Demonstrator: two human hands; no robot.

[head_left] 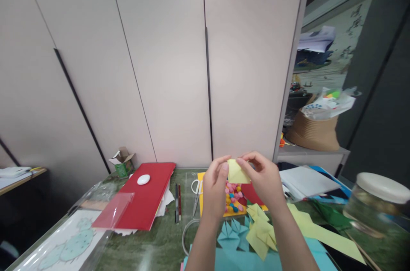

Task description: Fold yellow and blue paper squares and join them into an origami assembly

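Yellow folded paper held up off the table, between the fingertips of both hands — raised, it seems, so its edges and creases face the eyes. Left hand pinches the left edge, thumb on the near face, fingers curled shut behind it. Right hand closes on the top right corner, forefinger and thumb meeting over the paper, the other fingers bent loosely below. Neither hand is spread; both grip the one piece.

Below the fingers: a tray of coloured beads on an orange sheet, folded yellow pieces, folded blue pieces. Left of the left fingers — scissors, two pencils, a red folder with a white oval object on it. Right of the right fingers, a lidded jar, blurred.
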